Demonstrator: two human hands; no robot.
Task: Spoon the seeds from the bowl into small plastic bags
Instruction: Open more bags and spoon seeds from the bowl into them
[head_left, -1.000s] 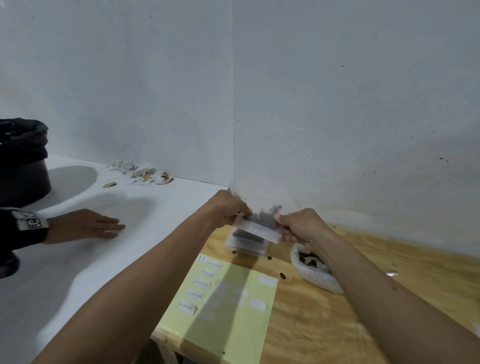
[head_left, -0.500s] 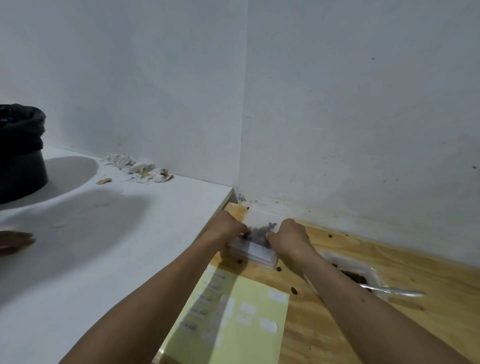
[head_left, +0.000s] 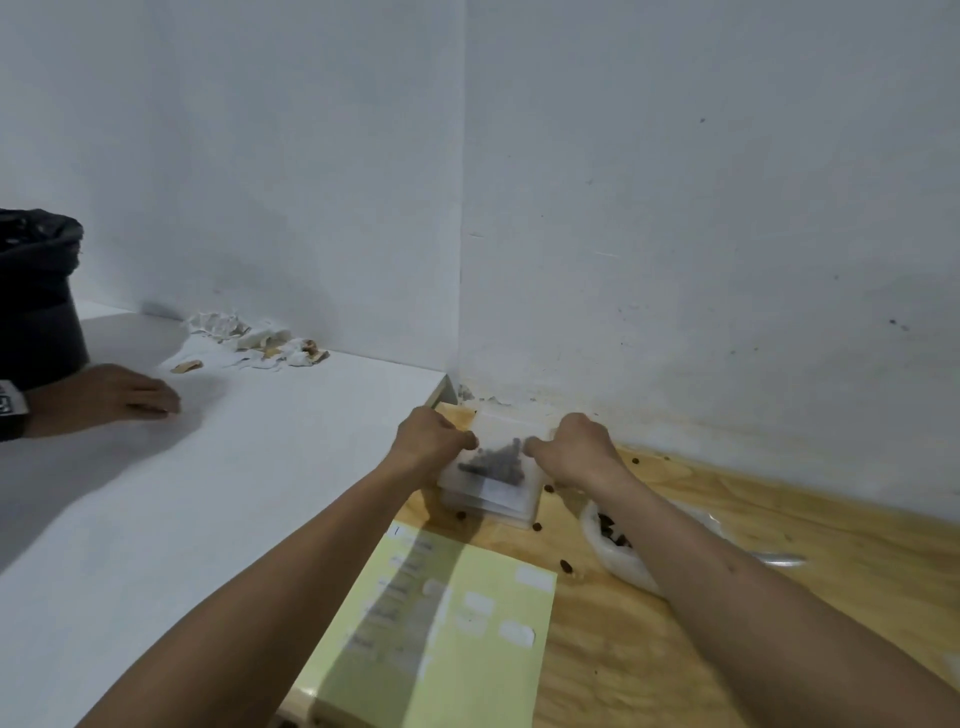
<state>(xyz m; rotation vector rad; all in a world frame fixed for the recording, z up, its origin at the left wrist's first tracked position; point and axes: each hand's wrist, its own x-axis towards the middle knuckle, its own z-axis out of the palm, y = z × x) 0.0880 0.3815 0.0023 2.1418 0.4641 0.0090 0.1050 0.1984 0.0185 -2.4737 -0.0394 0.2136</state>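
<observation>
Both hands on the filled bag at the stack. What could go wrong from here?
1. Both the left hand and the right hand hold the seed bag on the bag stack; if the top is unsealed, seeds may spill. I cannot tell if it is sealed.
2. Loose seeds already lie on the wooden table; more could scatter.
3. The right forearm passes over the bowl and might knock it.

Dark brown seeds (head_left: 496, 460) in a clear bag (head_left: 511, 428), pale yellow sheet (head_left: 441, 623), black bin (head_left: 36, 301).
</observation>
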